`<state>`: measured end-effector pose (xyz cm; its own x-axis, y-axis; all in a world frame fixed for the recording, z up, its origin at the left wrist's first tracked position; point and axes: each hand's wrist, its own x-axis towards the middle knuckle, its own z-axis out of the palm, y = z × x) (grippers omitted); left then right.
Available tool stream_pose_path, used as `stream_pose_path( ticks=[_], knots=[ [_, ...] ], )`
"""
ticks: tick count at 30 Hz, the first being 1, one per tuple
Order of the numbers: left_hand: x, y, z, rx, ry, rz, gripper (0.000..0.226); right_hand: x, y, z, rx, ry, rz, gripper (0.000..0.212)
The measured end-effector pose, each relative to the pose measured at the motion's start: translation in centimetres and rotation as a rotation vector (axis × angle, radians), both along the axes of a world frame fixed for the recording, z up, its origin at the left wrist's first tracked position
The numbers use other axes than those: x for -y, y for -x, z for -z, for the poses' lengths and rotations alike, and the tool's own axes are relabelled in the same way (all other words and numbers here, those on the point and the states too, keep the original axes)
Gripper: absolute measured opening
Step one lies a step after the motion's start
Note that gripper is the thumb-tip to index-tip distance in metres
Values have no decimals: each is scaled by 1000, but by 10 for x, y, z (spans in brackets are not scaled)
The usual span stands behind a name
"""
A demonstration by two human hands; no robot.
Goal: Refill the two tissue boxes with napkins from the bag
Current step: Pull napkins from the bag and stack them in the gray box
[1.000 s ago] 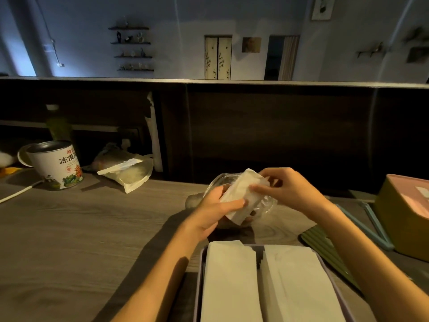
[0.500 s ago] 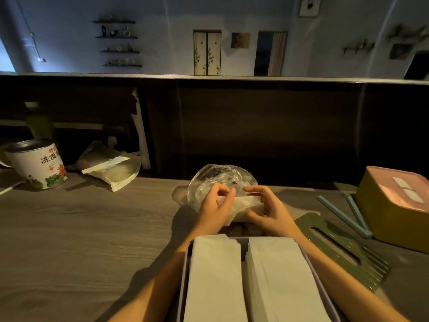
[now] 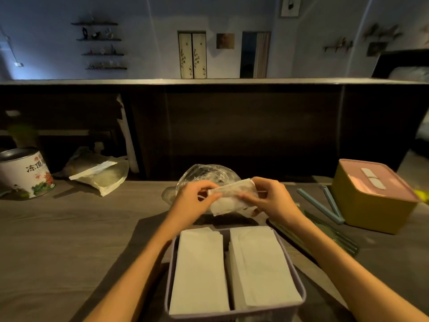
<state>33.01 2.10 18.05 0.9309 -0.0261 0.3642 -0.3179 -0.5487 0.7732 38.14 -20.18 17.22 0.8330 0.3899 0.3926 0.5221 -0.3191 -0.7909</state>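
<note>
Napkins point(image 3: 232, 198), a small folded wad, are held above the table point(image 3: 69, 240) between both hands, just in front of the clear bag point(image 3: 206, 174). The wad is pinched at its left end by the left hand point(image 3: 193, 203), whose fingers are curled around it with the thumb on the near side. Its right end is gripped by the right hand point(image 3: 270, 198), fingers curled over the top edge and thumb pressed along the lower face. The wad is tilted, its right end higher than its left. The bag lies crumpled on the table behind the hands and is partly hidden by them; whether any of it is caught in the fingers cannot be told.

Just below the hands, at the near edge, an open box point(image 3: 299, 287) is seen, grey-lilac in its rim, packed with two stacks of white napkins side by side: a left stack point(image 3: 199, 273) and a right stack point(image 3: 260, 268), both lying flat and reaching the rim.

To the right, well apart from the hands, a yellow box point(image 3: 362, 210) with a pink lid point(image 3: 376, 180) is set on the table. Between it and the open box, blue sticks point(image 3: 325, 203) and a dark green slatted piece point(image 3: 325, 235) are laid. At far left a printed tin point(image 3: 25, 175) stands upright, and near it a pale pouch point(image 3: 104, 175) is slumped against the dark back panel.
</note>
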Motion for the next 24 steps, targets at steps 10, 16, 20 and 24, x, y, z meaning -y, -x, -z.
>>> stream_pose_path(
  ticks=[10,16,20,24],
  knots=[
    [23,82,-98,-226,209,36,19,27,62,-101,-178,-20,-36,20],
    [49,139,-107,-432,222,117,38,38,100,-120,-308,107,-112,23],
    [52,162,-101,-457,202,82,50,25,113,-112,-200,269,-36,26],
    [38,186,-98,-404,128,-42,44,5,124,-105,-134,349,-35,27]
  ],
)
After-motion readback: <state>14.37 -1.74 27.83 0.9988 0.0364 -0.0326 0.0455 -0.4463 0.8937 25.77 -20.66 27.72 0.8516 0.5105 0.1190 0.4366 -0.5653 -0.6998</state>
